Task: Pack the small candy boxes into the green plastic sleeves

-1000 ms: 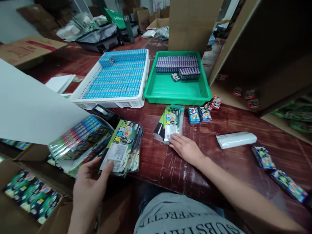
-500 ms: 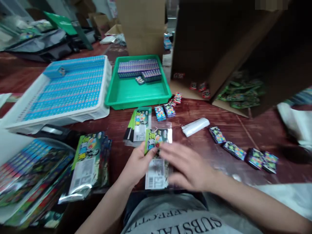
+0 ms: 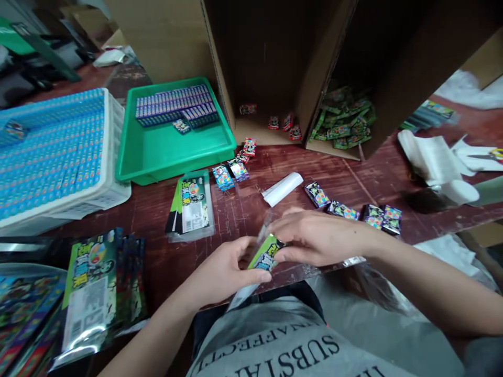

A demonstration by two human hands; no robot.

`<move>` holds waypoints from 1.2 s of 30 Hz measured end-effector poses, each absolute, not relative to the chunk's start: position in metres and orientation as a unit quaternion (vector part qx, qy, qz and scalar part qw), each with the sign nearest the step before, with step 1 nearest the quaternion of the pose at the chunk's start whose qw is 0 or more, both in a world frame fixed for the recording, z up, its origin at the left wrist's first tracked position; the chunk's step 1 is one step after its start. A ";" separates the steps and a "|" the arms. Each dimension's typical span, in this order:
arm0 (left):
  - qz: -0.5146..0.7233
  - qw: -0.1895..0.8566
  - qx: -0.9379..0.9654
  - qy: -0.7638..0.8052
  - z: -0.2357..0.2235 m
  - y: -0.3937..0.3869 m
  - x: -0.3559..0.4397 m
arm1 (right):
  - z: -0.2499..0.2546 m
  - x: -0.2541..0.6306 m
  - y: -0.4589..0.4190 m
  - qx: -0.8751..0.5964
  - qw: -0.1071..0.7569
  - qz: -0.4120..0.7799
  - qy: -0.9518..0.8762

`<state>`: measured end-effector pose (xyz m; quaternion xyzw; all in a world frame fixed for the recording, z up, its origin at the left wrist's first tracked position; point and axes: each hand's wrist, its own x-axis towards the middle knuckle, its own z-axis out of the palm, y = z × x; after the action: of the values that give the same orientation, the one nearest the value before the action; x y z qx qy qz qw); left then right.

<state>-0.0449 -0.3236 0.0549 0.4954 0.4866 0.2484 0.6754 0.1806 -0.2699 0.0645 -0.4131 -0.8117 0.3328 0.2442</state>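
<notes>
Close to my body, my left hand [image 3: 231, 269] grips a green-and-black printed card in a clear plastic bag [image 3: 264, 255], thumb on its face. My right hand [image 3: 310, 238] pinches the upper right part of the same bag; its fingertips are partly hidden behind the card. The bag is tilted, its clear end pointing up. To the left lies a small stack of similar bagged cards [image 3: 194, 204]. Small blue packets [image 3: 223, 178] sit beyond it. A white folded strip [image 3: 283, 189] lies past my right hand, with several small dark packets [image 3: 342, 210] to its right.
A green tray [image 3: 173, 159] holds rows of small purple boxes. Left of it stands a white basket [image 3: 118, 152] of blue boxes. Cardboard boxes [image 3: 271, 63] at the back hold red and green packets. Filled bags [image 3: 92, 293] stand at left front; scissors [image 3: 487, 156] lie far right.
The bagged card has turned from lying flat and facing me to a slant. My right hand has closed on its edge. The view has swung to the right.
</notes>
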 end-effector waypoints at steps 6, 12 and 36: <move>0.398 0.607 0.388 0.568 0.041 -0.319 -0.037 | 0.049 0.170 -0.275 -0.451 0.256 0.399 -0.757; 0.446 0.505 0.379 0.635 0.008 -0.318 -0.018 | 0.011 0.142 -0.299 -0.566 0.268 0.379 -0.681; 0.495 0.558 0.353 0.565 -0.024 -0.302 -0.051 | -0.035 0.152 -0.261 -0.429 0.323 0.620 -0.571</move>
<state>-0.0508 -0.3016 -0.0242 0.3530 0.5646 0.4950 0.5583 0.1521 -0.2612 -0.0346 -0.4292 -0.5711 0.6204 0.3235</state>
